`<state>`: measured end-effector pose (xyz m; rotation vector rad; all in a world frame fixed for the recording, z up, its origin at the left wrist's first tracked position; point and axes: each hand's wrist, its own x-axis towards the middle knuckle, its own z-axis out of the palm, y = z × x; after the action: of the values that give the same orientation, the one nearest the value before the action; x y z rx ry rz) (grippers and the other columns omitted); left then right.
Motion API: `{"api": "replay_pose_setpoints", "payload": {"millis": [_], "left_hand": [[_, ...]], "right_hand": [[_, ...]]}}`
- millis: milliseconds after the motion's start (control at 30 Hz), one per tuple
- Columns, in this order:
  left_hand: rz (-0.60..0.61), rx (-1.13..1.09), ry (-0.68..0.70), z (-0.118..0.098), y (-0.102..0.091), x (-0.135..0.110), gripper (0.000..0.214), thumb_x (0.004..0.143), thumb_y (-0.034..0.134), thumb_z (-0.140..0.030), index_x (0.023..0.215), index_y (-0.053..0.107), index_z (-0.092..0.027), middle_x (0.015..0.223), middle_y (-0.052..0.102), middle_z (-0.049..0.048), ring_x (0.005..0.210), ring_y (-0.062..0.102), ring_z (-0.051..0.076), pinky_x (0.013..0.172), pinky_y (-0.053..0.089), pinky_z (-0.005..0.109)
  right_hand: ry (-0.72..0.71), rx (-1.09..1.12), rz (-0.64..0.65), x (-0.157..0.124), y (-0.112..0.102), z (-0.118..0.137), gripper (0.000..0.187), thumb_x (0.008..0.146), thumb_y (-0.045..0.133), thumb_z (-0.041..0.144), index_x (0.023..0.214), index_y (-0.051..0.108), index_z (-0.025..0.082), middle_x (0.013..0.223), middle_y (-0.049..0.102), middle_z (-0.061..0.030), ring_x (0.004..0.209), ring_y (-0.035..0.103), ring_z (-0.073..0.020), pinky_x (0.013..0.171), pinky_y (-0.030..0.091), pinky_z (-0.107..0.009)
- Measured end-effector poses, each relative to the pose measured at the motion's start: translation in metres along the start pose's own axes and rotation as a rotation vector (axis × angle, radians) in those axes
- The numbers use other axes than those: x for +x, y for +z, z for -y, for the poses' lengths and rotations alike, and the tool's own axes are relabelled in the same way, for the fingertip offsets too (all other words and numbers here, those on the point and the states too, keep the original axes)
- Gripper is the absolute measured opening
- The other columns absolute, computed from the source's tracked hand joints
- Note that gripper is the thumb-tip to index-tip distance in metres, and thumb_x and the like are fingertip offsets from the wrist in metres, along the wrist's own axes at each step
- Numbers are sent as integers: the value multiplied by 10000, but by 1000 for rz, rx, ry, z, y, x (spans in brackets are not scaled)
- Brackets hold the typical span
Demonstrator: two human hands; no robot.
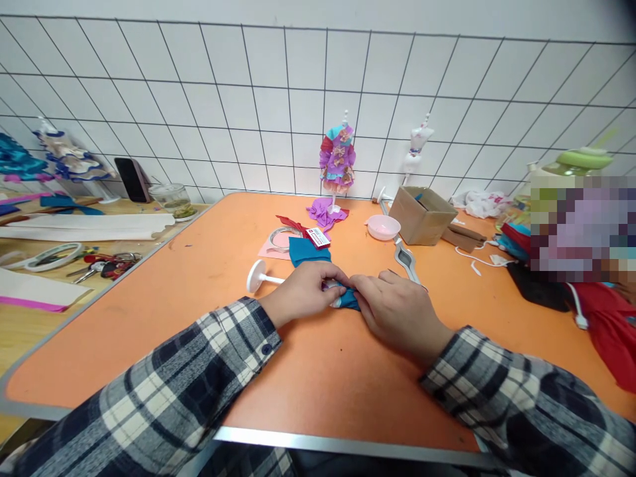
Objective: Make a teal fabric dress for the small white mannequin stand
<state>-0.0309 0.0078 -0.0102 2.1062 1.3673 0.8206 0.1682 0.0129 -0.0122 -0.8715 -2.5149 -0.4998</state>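
A small white doll mannequin lies on its side between my hands, with its round stand base [256, 277] pointing left. My left hand [309, 289] is closed around its body, thumb and fingertips pinching near a teal cloth [349, 301] on it. My right hand [397, 306] presses its fingers on the other end of the same teal cloth. Both hands hide most of the mannequin. Just beyond them lies a flat teal fabric piece [304, 252], with a small red-and-white box [318, 238] at its corner. A grey-and-white handled tool [406, 260] sits behind my right hand.
A tape roll [278, 240] and a purple cloth [322, 213] lie toward the back. A dressed mannequin [338, 159] stands by the wall. A pink bowl [383, 227] and a cardboard box [422, 215] are at back right. Red fabric [603, 324] lies far right.
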Motion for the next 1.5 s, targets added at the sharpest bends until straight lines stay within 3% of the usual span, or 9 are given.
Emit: {"api": "replay_pose_setpoints", "payload": {"millis": [167, 467, 700, 833, 1100, 1167, 1267, 1367, 1500], "left_hand": [[-28, 15, -9, 1, 3, 0, 191, 769, 552, -124, 871, 704, -177, 799, 694, 18, 723, 607, 145, 630, 451, 233], [-48, 34, -45, 0, 6, 2, 165, 764, 565, -173, 851, 706, -176, 768, 687, 21, 683, 602, 146, 602, 461, 235], [-43, 46, -54, 1, 8, 2, 142, 769, 557, -170, 813, 692, -172, 812, 700, 31, 682, 614, 144, 602, 474, 234], [-40, 50, -54, -1, 7, 3, 138, 767, 557, -164, 800, 691, -170, 814, 699, 33, 677, 614, 142, 600, 472, 234], [-20, 46, -31, 2, 6, 3, 141, 778, 551, -159, 800, 689, -173, 796, 697, 29, 697, 614, 146, 613, 467, 237], [-19, 36, -18, 2, 5, 2, 142, 790, 551, -172, 824, 689, -176, 793, 695, 25, 701, 612, 144, 612, 463, 233], [-14, 20, -20, 3, 3, 2, 152, 805, 554, -194, 866, 692, -183, 788, 694, 20, 693, 610, 138, 605, 459, 227], [-12, -9, -34, 2, 1, 3, 154, 803, 569, -211, 881, 700, -186, 809, 703, 23, 705, 615, 140, 614, 463, 229], [-26, -26, -73, 1, 0, 3, 166, 787, 594, -239, 896, 702, -177, 831, 710, 37, 722, 626, 153, 636, 485, 247]], "right_hand": [[5, 17, 36, 0, -1, 0, 217, 859, 495, 187, 1048, 598, 213, 762, 641, -17, 691, 488, -177, 601, 224, -316], [53, 16, 67, 0, -6, 0, 217, 867, 484, 236, 1053, 595, 219, 681, 645, -12, 641, 558, -175, 552, 223, -315], [240, 329, 146, -4, -9, -10, 290, 855, 491, 191, 1132, 529, 266, 913, 735, 38, 678, 654, -149, 542, 338, -259], [286, 445, 173, -6, -8, -15, 302, 838, 496, 166, 1115, 539, 278, 918, 741, 57, 712, 673, -150, 576, 407, -243], [299, 510, 79, -12, -13, -21, 274, 829, 491, 151, 1069, 583, 248, 914, 739, 23, 653, 658, -139, 592, 448, -245], [279, 491, -3, -12, -14, -24, 253, 822, 499, 152, 1034, 609, 238, 935, 724, 1, 699, 654, -147, 633, 463, -257], [218, 448, -100, -11, -11, -32, 309, 804, 531, 181, 1100, 611, 214, 1078, 676, -62, 936, 628, -217, 826, 474, -345], [180, 505, -58, -11, 0, -41, 410, 784, 575, 226, 1193, 581, 205, 1208, 617, -91, 1113, 555, -264, 960, 423, -440], [269, 654, 57, -12, 14, -46, 283, 799, 582, 237, 1073, 653, 229, 1094, 679, -50, 1022, 612, -224, 912, 464, -402]]}}
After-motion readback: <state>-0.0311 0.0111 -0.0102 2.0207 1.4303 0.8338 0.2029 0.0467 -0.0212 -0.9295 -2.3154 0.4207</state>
